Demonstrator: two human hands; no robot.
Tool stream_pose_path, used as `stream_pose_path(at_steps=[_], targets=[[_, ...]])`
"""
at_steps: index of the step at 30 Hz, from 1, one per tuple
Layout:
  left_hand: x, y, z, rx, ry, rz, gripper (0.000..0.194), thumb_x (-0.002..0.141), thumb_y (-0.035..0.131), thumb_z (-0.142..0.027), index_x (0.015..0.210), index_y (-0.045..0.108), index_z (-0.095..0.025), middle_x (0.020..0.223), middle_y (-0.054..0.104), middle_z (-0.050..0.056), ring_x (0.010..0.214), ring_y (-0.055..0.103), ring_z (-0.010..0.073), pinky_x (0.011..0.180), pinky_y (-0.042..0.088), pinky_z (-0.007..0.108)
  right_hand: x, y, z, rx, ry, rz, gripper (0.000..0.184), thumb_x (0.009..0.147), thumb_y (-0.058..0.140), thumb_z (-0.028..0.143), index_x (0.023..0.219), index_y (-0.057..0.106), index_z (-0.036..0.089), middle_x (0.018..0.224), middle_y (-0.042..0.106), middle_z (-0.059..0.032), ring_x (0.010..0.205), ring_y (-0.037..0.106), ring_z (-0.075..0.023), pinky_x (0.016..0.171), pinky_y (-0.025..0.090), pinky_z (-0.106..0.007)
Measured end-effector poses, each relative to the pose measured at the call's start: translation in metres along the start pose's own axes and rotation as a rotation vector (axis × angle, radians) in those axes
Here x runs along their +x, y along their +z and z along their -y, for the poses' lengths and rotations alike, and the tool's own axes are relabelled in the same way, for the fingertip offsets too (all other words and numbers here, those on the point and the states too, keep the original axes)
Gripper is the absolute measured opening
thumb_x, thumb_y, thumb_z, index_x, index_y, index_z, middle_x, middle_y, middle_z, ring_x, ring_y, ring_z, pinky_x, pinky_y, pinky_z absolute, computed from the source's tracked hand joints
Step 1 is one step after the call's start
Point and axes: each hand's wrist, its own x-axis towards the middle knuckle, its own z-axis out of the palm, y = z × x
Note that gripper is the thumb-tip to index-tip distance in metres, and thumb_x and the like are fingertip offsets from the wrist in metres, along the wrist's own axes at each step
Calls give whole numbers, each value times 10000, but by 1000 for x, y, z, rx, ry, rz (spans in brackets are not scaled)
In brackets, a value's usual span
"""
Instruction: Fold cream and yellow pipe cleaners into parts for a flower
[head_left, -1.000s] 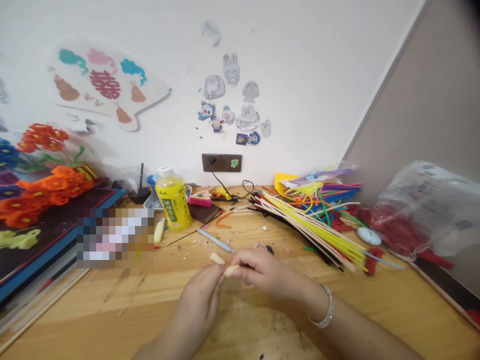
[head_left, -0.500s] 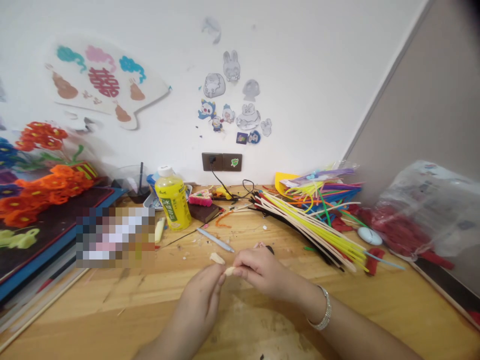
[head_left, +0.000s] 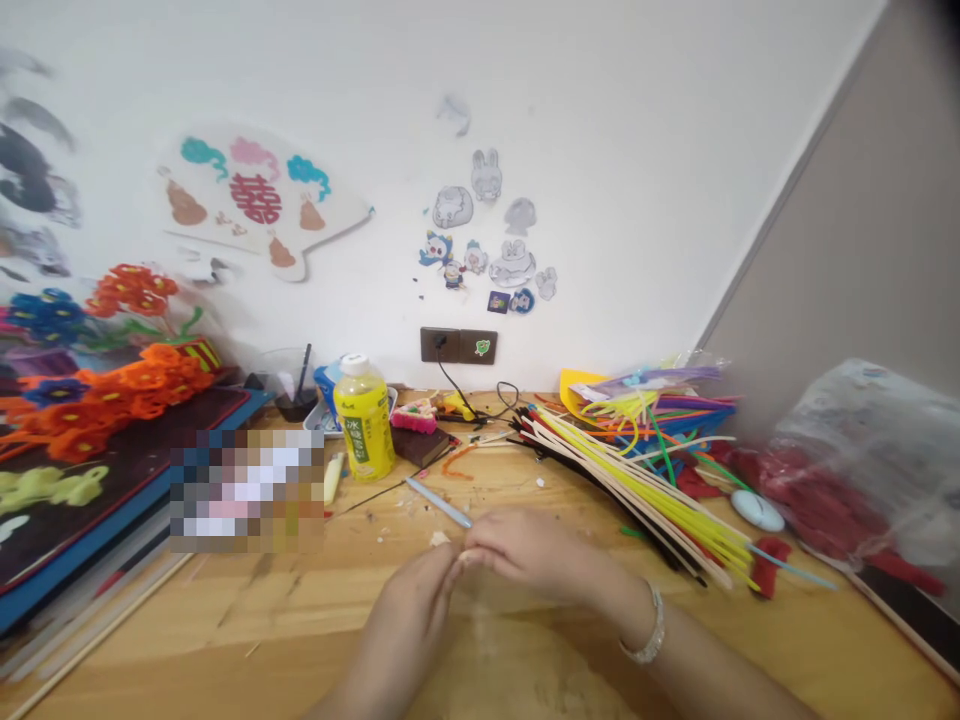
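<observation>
My left hand [head_left: 411, 605] and my right hand [head_left: 536, 550] meet above the middle of the table. Their fingertips pinch a small cream-coloured piece [head_left: 470, 556], mostly covered by the fingers. Its exact kind is too small to make out. Another cream bit [head_left: 439, 538] shows just beyond my left fingers; whether it joins the held piece I cannot tell. A light blue pen [head_left: 439, 502] lies on the wood, its near end close to my right knuckles. My right wrist wears a sparkling bracelet [head_left: 654, 627].
A yellow drink bottle [head_left: 365, 425] stands behind the pen. Bundled pipe cleaners [head_left: 637, 480] in several colours lie to the right, near a pale blue oval object [head_left: 757, 511] and a plastic bag [head_left: 862, 450]. Orange pipe-cleaner flowers [head_left: 112, 405] rest on a dark board at left.
The view has shifted, so the whole scene sits lower and further right. Both hands stay together at the cream piece, with the fingers now covering more of it.
</observation>
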Motion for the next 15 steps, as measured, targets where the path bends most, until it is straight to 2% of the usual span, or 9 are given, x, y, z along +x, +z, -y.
stream_pose_path(at_steps=[1,2,5,7,9,12,15], targets=[[1,-1,1,14,-15,-5,247,889,325,-227,751,528,-215,693,645,25,653,619,174,614,466,250,8,-6,-9,-52,68,-6,235,891,429,287,743,573,173,733,614,-17,667,531,-135,605,361,-226],[2,-1,3,35,-30,-6,252,888,323,-220,739,526,-215,686,644,25,651,622,174,610,463,248,17,-13,-20,-100,214,-78,229,885,435,272,725,567,173,724,607,-14,669,529,-133,614,362,-226],[3,0,8,90,-54,14,281,889,320,-214,687,516,-217,655,641,24,624,624,174,594,459,246,49,-31,-60,-159,398,-203,268,922,299,178,886,559,124,851,607,-92,782,543,-169,677,377,-273],[3,2,12,94,-54,25,289,890,320,-205,697,535,-217,654,655,26,619,632,173,592,465,243,70,-35,-85,-170,435,-221,232,918,321,153,998,535,115,956,601,-108,877,548,-171,734,400,-281],[3,4,15,90,-46,30,266,882,332,-176,798,581,-216,756,704,47,708,661,179,645,480,248,90,-32,-101,-181,427,-209,221,916,370,162,1086,507,127,1052,578,-95,942,547,-166,789,427,-300],[4,3,17,123,-48,52,294,856,350,-120,981,596,-222,960,721,77,878,663,197,754,478,279,110,-21,-112,-214,394,-165,269,885,487,272,1122,506,146,1112,544,-78,942,561,-192,792,474,-385],[4,0,16,172,-87,59,305,848,350,-120,957,615,-227,892,735,75,821,676,221,704,484,295,119,-13,-114,-258,383,-121,284,876,504,288,1124,509,149,1119,538,-80,939,563,-197,782,485,-395]])
